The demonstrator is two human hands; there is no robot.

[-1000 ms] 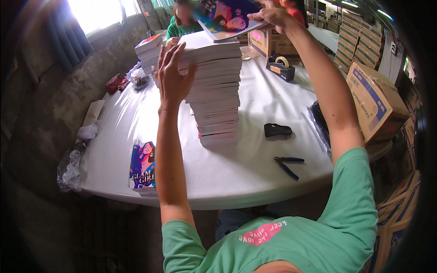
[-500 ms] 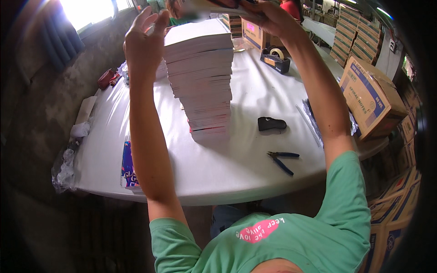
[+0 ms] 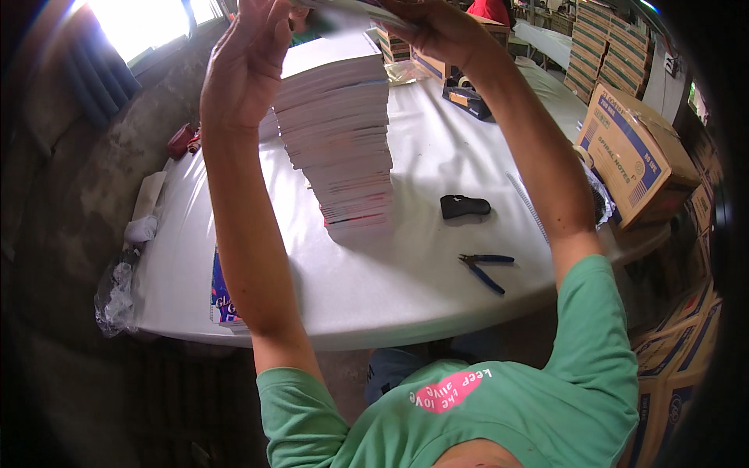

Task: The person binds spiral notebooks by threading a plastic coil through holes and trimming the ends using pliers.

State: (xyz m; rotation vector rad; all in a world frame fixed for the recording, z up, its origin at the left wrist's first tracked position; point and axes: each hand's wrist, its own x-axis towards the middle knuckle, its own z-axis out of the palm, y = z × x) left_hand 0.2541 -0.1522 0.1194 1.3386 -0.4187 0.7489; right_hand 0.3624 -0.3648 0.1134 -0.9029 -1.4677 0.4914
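Observation:
A thin booklet or sheaf with pale page edges (image 3: 363, 11) is lifted above the tall paper stack, partly cut off by the upper border and blurred. My right hand (image 3: 437, 31) grips its right end. My left hand (image 3: 248, 66) is raised by its left end, fingers apart and nothing visible between them; the fingertips are partly cut off. Below both hands, the tall stack of white-edged paper (image 3: 335, 132) rises from the cloth-covered table (image 3: 374, 312). Blue-handled cutting pliers (image 3: 485, 269) lie spread apart near the front, with a black pouch-like object (image 3: 465, 207) behind them.
A black tape dispenser (image 3: 466, 100) stands behind the stack, near cardboard cartons. A large carton (image 3: 640, 156) is at the right edge, close to a wire spiral (image 3: 529, 207). A colourful spiral notebook (image 3: 224, 292) lies by my left forearm. Crumpled plastic (image 3: 117, 292) hangs at the left edge.
Both hands and the booklet have risen slightly, further past the upper border. My left hand has turned somewhat. The view has shifted a little; the pliers, pouch and stack stay put on the table.

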